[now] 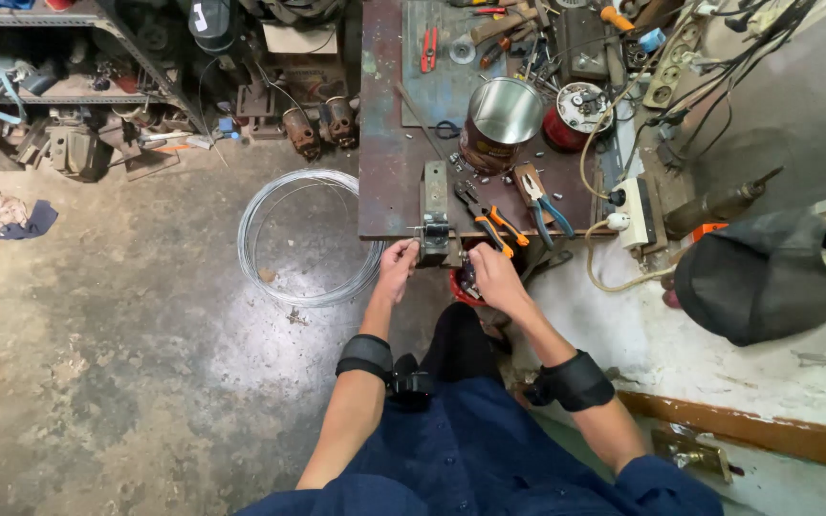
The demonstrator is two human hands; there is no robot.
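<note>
Cluttered workbench (384, 201) edge carries a small grey vise (434, 232); left hand (399, 263) grips its handle, right hand (491, 272) clenches a dark part just right of it.

Even daylight, glare on the wet floor (270, 315), sharp focus, wide-angle bending at edges.

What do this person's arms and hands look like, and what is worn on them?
Both forearms are bare, with dark blue sleeves ending near the elbows. Each forearm carries a broad black band; the left band has a small black device attached. The left hand and right hand wear no gloves.
</note>
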